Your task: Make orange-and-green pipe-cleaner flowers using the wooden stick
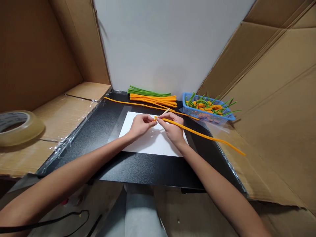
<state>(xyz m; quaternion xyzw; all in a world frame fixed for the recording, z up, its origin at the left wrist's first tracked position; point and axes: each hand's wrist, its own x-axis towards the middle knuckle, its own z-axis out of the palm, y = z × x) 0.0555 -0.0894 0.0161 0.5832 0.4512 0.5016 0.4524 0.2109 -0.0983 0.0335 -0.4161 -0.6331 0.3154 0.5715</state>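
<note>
Over a white sheet of paper [148, 144], my left hand [142, 125] and my right hand [172, 127] meet fingertip to fingertip. Between them is an orange pipe cleaner [209, 136], its long free end running out to the right past my right hand. The near end looks wound or bent around a thin pale stick [166, 111], though the fingers partly cover it. Both hands are closed in a pinch: the left on the wound end, the right on the pipe cleaner beside the stick.
Behind the paper lie bundles of green pipe cleaners [148, 92] and orange pipe cleaners [153, 99]. A blue basket [209, 115] at back right holds several orange-and-green pieces. A tape roll [22, 128] sits on cardboard at left. Cardboard walls [278, 92] flank the black table [138, 168].
</note>
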